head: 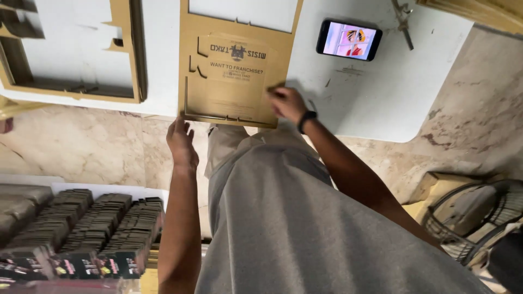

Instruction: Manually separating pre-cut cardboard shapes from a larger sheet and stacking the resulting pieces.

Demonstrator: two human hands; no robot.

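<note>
The die-cut cardboard sheet is matt brown paperboard with dark print. It lies on a smooth white tabletop, scuffed at 2 o'clock, beside a glossy-screened phone. The floor is polished beige marble. At 8 o'clock, stacked flat cartons look matt and dark.

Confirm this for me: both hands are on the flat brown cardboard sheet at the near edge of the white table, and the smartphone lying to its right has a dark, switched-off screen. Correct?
Not quite. The head view shows the smartphone with its screen lit, showing a colourful picture. The rest holds: the left hand and right hand are on the flat brown cardboard sheet at the near edge of the white table, and the phone lies to its right.
</note>
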